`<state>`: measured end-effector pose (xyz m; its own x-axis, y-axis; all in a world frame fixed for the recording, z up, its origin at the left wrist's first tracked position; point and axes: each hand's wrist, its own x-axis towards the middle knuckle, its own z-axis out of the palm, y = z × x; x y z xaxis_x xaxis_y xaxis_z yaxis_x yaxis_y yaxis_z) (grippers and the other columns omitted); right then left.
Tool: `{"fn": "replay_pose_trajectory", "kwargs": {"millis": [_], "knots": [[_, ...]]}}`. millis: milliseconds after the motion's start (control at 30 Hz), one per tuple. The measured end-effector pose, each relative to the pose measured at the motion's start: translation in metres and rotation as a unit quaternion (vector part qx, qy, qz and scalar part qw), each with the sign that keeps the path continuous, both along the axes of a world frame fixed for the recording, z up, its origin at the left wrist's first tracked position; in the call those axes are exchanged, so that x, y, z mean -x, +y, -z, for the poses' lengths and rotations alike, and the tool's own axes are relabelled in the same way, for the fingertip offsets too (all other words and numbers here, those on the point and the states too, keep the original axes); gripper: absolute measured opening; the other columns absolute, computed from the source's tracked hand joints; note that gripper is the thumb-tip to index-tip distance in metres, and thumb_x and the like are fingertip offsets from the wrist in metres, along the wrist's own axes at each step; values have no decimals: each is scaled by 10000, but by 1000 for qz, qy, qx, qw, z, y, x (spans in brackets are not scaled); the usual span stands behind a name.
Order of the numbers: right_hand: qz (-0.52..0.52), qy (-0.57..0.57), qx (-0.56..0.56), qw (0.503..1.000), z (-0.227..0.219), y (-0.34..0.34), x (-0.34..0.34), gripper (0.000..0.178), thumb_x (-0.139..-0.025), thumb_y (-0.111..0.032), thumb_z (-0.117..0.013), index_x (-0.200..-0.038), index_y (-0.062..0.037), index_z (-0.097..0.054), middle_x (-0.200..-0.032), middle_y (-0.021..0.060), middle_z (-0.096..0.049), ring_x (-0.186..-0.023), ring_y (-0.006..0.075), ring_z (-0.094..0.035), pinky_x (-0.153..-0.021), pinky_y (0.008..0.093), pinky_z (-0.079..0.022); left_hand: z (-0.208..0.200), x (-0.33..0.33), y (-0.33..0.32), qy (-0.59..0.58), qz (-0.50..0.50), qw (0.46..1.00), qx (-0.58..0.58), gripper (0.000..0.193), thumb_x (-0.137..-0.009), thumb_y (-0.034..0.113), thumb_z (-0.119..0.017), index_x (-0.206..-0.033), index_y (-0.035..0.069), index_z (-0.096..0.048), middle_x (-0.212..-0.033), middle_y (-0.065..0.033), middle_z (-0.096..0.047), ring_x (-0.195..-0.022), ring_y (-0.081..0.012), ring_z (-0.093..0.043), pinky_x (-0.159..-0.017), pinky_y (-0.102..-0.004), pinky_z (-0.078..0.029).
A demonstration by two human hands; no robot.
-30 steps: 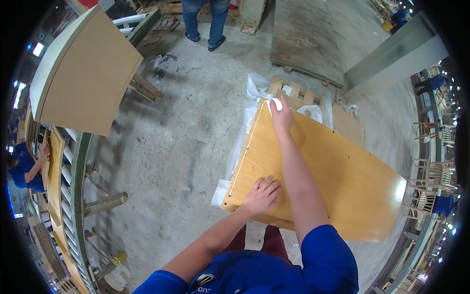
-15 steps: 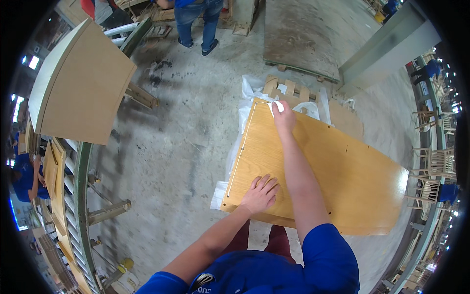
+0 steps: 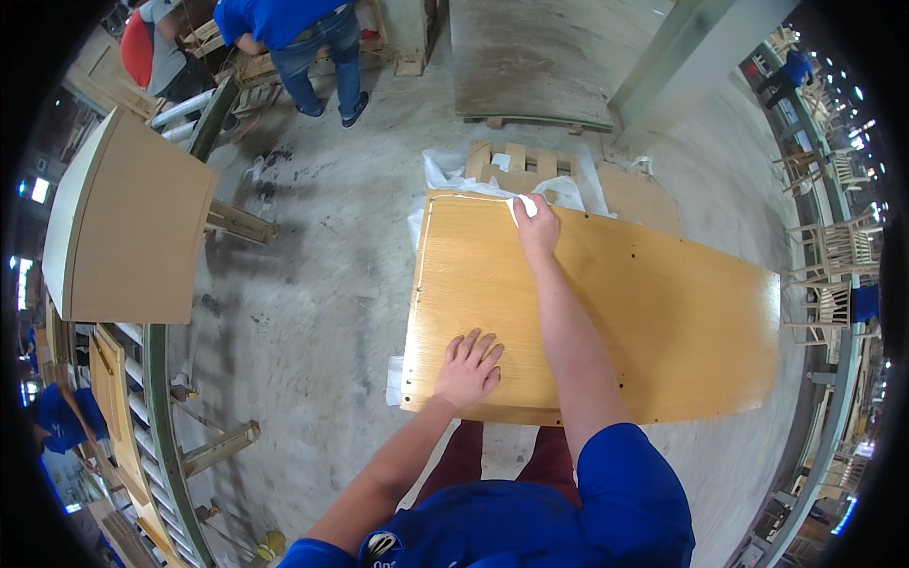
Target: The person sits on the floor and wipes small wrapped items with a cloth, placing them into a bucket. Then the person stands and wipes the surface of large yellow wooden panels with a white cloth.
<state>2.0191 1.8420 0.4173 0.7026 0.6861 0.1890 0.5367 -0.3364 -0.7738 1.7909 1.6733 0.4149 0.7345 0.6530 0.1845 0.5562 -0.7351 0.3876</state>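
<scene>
A large yellow-brown varnished wooden panel (image 3: 587, 312) lies in front of me, narrower toward the right, with small dark holes along its edges. A thin white bead of glue (image 3: 423, 248) runs up its left edge and along the far edge to my right hand. My right hand (image 3: 539, 232) is closed around a white glue bottle (image 3: 523, 205), held at the panel's far edge; the bottle's tip is too small to make out. My left hand (image 3: 468, 369) rests flat near the panel's front left corner, fingers spread and holding nothing.
Beyond the panel are a slatted wooden pallet (image 3: 516, 163) and white plastic sheeting (image 3: 445, 172). A roller conveyor (image 3: 166, 417) and a pale curved wooden piece (image 3: 142, 227) stand left. A grey pillar (image 3: 677, 71) rises at far right. Co-workers (image 3: 317, 57) stand at the back.
My right hand has moved rightward along the panel's far edge with the glue bottle, and the white bead there is longer. My left hand stays flat on the panel. The view has shifted.
</scene>
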Motion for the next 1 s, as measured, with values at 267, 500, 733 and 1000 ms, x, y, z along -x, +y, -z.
{"fn": "replay_pose_trajectory", "kwargs": {"millis": [267,500,733,1000], "knots": [[78,-10,-23,997,6,-48,-82,298,-785,-429,-655,-961,-190,-679,-788,142,-674,-760,325,-647,-672,409,-502,-5,-6,-1,0,2,1000,-20,383,-779,268,-591,-1143,151,-578,-1239,-64,-514,-1218,-285,-412,-1012,-462,-309],[111,-32,-16,993,0,-77,-119,307,-782,-420,-656,-980,-186,-678,-757,142,-670,-755,324,-648,-680,405,-502,-8,-8,-1,4,1,1000,-29,386,-755,256,-607,-1125,148,-580,-1224,-68,-520,-1197,-299,-424,-997,-459,-319],[112,-25,19,993,-4,-80,-122,326,-780,-439,-645,-985,-188,-678,-783,143,-674,-784,327,-649,-707,418,-505,-6,-11,-3,9,-5,999,-37,380,-766,271,-593,-1129,158,-588,-1223,-60,-521,-1210,-286,-417,-1006,-461,-317],[130,7,-14,991,-3,-106,-167,336,-778,-449,-645,-990,-191,-681,-814,158,-676,-804,340,-648,-716,432,-502,-6,-14,-4,5,2,999,-44,399,-751,255,-609,-1135,153,-576,-1239,-75,-506,-1206,-301,-417,-998,-464,-323]]}}
